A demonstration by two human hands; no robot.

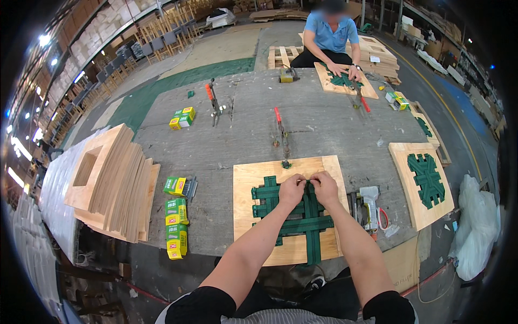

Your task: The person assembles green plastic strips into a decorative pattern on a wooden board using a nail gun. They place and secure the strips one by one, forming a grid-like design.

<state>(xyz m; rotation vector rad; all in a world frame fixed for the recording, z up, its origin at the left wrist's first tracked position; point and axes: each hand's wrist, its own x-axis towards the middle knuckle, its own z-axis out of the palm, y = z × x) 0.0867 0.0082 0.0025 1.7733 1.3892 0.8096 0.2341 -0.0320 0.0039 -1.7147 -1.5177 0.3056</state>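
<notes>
A plywood panel (244, 216) lies in front of me, crossed by several dark green webbing straps. My left hand (291, 191) and my right hand (324, 190) come together over the panel's far part. Both are closed, pinching the far end of a lengthwise green webbing strap (313, 237) from either side. This strap runs toward me over a crosswise strap (294, 225), and its near end reaches past the panel's near edge. Other strap pieces (264, 194) lie to the left, partly hidden by my left forearm. A red-handled toggle clamp (284, 141) stands at the panel's far edge.
A staple gun (370, 208) lies right of the panel. Green-yellow boxes (176, 211) line the left, beside stacked plywood frames (116, 183). A webbed panel (396, 162) is at right. Another clamp (212, 100) stands farther off. Across the table, a person (330, 38) handles another panel (324, 81).
</notes>
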